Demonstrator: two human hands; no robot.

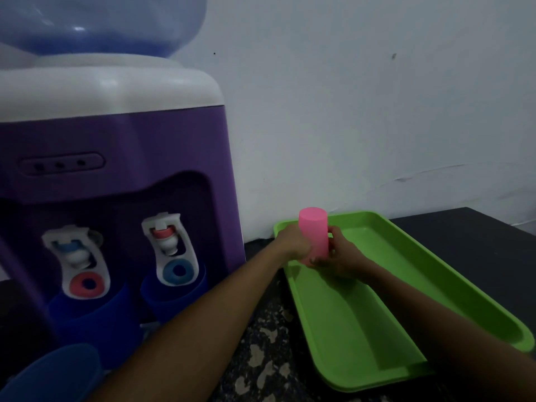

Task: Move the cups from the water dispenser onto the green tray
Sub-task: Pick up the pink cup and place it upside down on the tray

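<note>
Right now you have one pink cup (313,233), upside down with its closed base up, gripped between your left hand (293,242) and right hand (340,256) over the far end of the green tray (406,274), which holds nothing else. Three blue cups remain at the water dispenser (116,158): one under each of the two taps (87,311) (174,294), another nearest you (58,372).

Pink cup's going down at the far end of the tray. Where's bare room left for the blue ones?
The green tray is bare from the pink cup to its near rim. Its far-left corner is crowded: left hand and right hand flank the cup. Blue cups crowd the space under the dispenser taps.
</note>
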